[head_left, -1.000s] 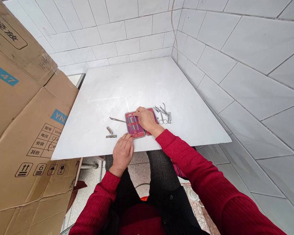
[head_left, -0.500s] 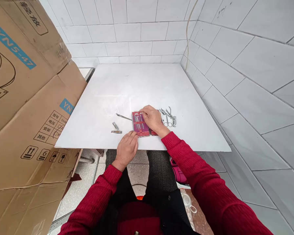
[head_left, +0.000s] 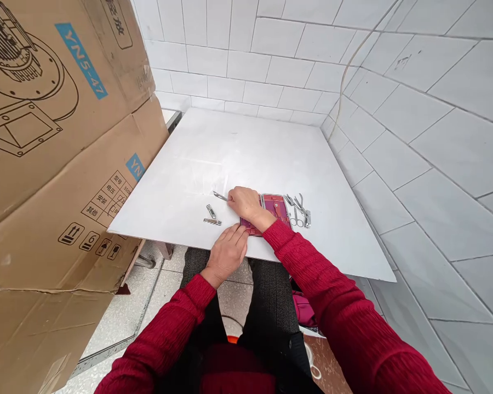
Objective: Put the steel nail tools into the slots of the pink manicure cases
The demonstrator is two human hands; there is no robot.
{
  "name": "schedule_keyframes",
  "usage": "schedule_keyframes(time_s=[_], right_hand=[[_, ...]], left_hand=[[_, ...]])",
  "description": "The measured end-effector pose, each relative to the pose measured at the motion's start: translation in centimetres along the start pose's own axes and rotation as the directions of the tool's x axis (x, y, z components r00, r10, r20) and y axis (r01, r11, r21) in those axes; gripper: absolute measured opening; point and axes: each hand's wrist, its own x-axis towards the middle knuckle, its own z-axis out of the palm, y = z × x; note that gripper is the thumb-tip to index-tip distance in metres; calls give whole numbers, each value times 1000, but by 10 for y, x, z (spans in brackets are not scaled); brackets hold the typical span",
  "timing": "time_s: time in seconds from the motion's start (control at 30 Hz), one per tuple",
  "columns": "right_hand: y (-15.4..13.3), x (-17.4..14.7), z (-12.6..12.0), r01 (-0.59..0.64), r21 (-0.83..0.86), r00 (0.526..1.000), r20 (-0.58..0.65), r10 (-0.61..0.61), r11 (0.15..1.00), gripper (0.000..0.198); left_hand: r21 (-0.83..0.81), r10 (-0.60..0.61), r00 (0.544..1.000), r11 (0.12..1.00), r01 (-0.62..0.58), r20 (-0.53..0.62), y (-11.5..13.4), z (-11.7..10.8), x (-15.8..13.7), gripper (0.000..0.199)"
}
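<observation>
An opened manicure case (head_left: 275, 208) with a red and purple lining lies near the table's front edge. My left hand (head_left: 229, 249) rests its stretched fingers on the case's lower left corner. My right hand (head_left: 246, 205) reaches across the left half, its curled fingertips at the near end of a thin metal tool (head_left: 219, 196); the fingertips are partly hidden. Left of the case lie two nail clippers, one tilted (head_left: 211, 211) and one level (head_left: 212, 221). On its right are small scissors (head_left: 297, 221), metal nippers (head_left: 301, 203) and another nail clipper (head_left: 308, 219).
The white table (head_left: 267, 153) meets tiled walls (head_left: 246, 65) at the back and right. A large cardboard box (head_left: 107, 126) stands close along the left side. A pale cable (head_left: 343, 82) hangs in the corner. My knees are under the table's front edge.
My right hand has moved left across the case, from its upper middle to the thin metal tool. My left hand stays at the corner. The camera view has turned slightly.
</observation>
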Motion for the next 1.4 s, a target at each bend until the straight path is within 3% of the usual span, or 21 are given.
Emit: schedule_keyframes(time_s=[0.2,0.4,0.77,0.97,1.07,1.17,1.27,1.4], right_hand=[[-6,5,4,-36,-33,998,52,37,999,30],[-2,16,7,-23,-40,999,-27,22,999,27],[-22,39,-9,-19,-133,984,171,42,991,30],[-14,40,-3,-43,-47,984,170,50,998,22],[1,40,2,-50,130,990,135,32,990,17],[20,38,7,-67,479,995,92,26,875,14],[37,34,13,-142,791,990,120,77,595,15],[51,24,21,-173,949,982,145,120,265,13]], left_hand=[[-5,-19,1000,1000,19,-10,2,-1,0,33],[38,2,998,999,0,-58,4,-3,0,32],[13,-13,999,1000,14,-30,3,-1,-1,32],[-36,-33,999,999,32,-17,3,-1,-2,37],[-18,-29,999,999,29,-18,3,-2,-2,35],[-4,-18,1000,1000,18,-25,3,-2,-2,34],[-28,-25,999,999,24,-22,2,-2,-1,35],[-49,-30,1000,998,29,-9,1,-2,-1,37]])
